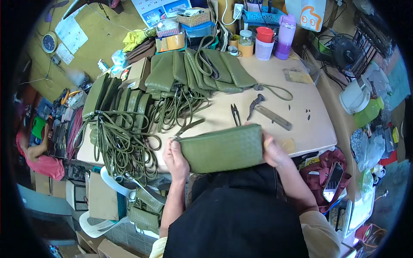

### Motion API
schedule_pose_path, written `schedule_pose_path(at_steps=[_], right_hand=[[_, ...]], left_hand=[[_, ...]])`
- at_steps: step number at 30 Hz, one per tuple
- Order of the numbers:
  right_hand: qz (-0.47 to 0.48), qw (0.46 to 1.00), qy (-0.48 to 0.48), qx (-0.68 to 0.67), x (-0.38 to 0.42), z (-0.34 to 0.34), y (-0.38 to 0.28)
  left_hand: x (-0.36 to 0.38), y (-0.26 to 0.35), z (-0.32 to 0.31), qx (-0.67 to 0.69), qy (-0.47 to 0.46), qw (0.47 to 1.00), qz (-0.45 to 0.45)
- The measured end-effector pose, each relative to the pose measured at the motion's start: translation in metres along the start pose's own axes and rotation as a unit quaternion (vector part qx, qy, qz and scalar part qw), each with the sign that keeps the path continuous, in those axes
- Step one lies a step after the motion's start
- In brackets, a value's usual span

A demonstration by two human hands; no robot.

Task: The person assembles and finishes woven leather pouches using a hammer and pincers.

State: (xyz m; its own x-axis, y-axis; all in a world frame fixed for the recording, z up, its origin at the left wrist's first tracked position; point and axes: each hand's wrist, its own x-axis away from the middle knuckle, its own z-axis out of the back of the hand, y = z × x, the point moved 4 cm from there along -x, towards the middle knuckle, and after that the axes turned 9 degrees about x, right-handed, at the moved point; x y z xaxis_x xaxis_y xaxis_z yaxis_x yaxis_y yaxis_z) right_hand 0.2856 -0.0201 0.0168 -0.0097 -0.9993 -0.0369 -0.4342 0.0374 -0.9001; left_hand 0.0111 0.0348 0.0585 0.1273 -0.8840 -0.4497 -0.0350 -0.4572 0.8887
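Note:
Between my two hands is a green woven-texture pouch (220, 148), held up over the table's near edge. My left hand (175, 159) grips its left end, thumb on the near face and the other fingers behind it. At the right end, my right hand (275, 150) is closed on the pouch's side, its fingertips partly hidden. A short green strap (192, 126) sticks out by the pouch's upper left corner. Just beyond the pouch lie black thread snips (235, 115) and a hammer (271, 116) with a wooden handle.
Stacked green pouches (172, 75) lie at the back, and more pouches with tangled straps (124, 142) fill the left side. A purple bottle (285, 38) and a white basket (263, 49) stand behind. A maroon bag (316, 176) sits at right. Another person (43, 159) is far left.

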Motion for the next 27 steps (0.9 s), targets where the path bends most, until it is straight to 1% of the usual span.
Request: schedule_pose_path(at_steps=[2, 3, 4, 5, 6, 7, 8, 9, 10, 11, 12, 13, 14, 15, 16, 17, 18, 19, 20, 21, 22, 23, 24, 26, 27], right_hand=[[-0.05, 0.995, -0.041, 0.073, 0.006, -0.012, 0.005], [0.008, 0.986, -0.021, 0.165, 0.002, -0.007, 0.007], [0.008, 0.986, -0.021, 0.165, 0.002, -0.021, 0.0], [0.089, 0.973, 0.074, 0.199, 0.008, -0.035, -0.017], [0.167, 0.944, 0.169, 0.23, 0.016, -0.042, -0.03], [0.109, 0.938, 0.111, 0.311, 0.02, -0.036, -0.028], [0.109, 0.937, 0.111, 0.311, 0.02, -0.026, -0.033], [-0.002, 0.971, 0.031, 0.236, 0.018, -0.019, -0.028], [-0.113, 0.98, -0.051, 0.154, 0.02, -0.019, -0.022], [-0.147, 0.986, -0.077, -0.022, 0.027, -0.024, -0.029], [-0.148, 0.986, -0.078, -0.022, 0.033, -0.027, -0.035], [-0.172, 0.972, -0.123, -0.099, 0.041, -0.034, -0.038], [-0.194, 0.951, -0.168, -0.175, 0.046, -0.041, -0.043], [-0.196, 0.95, -0.166, -0.176, 0.048, -0.044, -0.048], [-0.185, 0.967, -0.154, 0.08, 0.051, -0.042, -0.051], [-0.163, 0.92, -0.133, 0.331, 0.053, -0.039, -0.055], [-0.128, 0.81, -0.105, 0.563, 0.052, -0.035, -0.06], [-0.021, 0.758, -0.082, 0.647, 0.053, -0.035, -0.059], [-0.023, 0.758, -0.082, 0.647, 0.05, -0.034, -0.055], [-0.066, 0.722, -0.062, 0.686, 0.046, -0.03, -0.051], [-0.111, 0.683, -0.043, 0.721, 0.042, -0.024, -0.045], [-0.122, 0.762, -0.018, 0.635, 0.034, -0.012, -0.031], [-0.124, 0.763, -0.019, 0.634, 0.024, -0.002, -0.014], [0.038, 0.807, 0.064, 0.586, -0.003, 0.01, 0.006], [0.038, 0.808, 0.065, 0.585, -0.019, 0.016, 0.023]], left_hand=[[0.007, -0.001, -0.008, 0.015, -0.008, 1.0, 0.0], [0.008, -0.001, -0.011, -0.003, -0.006, 1.0, -0.015], [0.008, -0.001, -0.012, -0.022, -0.005, 0.999, -0.031], [0.012, -0.007, -0.011, 0.014, -0.007, 1.0, -0.009], [0.013, -0.004, -0.006, 0.013, -0.01, 1.0, -0.007], [0.012, -0.005, 0.0, 0.059, -0.039, 0.994, 0.088], [0.013, -0.005, 0.006, 0.105, -0.065, 0.976, 0.181], [0.016, -0.006, 0.012, 0.204, -0.041, 0.941, 0.266], [0.019, -0.008, 0.028, 0.25, -0.13, 0.906, 0.316], [0.023, 0.0, 0.037, 0.304, -0.151, 0.887, 0.313], [0.028, 0.015, 0.042, 0.356, -0.172, 0.865, 0.308], [0.037, 0.024, 0.048, 0.387, -0.086, 0.828, 0.398], [0.039, 0.027, 0.053, 0.387, -0.085, 0.828, 0.398], [0.032, 0.039, 0.057, 0.198, -0.179, 0.924, 0.275], [0.028, 0.053, 0.055, -0.004, -0.262, 0.956, 0.135], [0.026, 0.068, 0.046, -0.175, -0.246, 0.953, -0.029], [0.033, 0.065, 0.036, -0.173, -0.246, 0.953, -0.027], [0.038, 0.055, 0.033, -0.092, -0.191, 0.976, 0.057], [0.043, 0.044, 0.032, -0.01, -0.134, 0.981, 0.141], [0.045, 0.035, 0.031, -0.04, -0.131, 0.977, 0.166], [0.042, 0.026, 0.023, -0.147, -0.123, 0.971, 0.142], [0.04, 0.0, 0.024, -0.175, -0.132, 0.965, 0.141], [0.038, -0.023, 0.024, -0.203, -0.141, 0.959, 0.14], [0.04, -0.04, 0.021, -0.257, -0.089, 0.953, 0.134], [0.038, -0.036, 0.018, -0.163, -0.094, 0.946, 0.263]])
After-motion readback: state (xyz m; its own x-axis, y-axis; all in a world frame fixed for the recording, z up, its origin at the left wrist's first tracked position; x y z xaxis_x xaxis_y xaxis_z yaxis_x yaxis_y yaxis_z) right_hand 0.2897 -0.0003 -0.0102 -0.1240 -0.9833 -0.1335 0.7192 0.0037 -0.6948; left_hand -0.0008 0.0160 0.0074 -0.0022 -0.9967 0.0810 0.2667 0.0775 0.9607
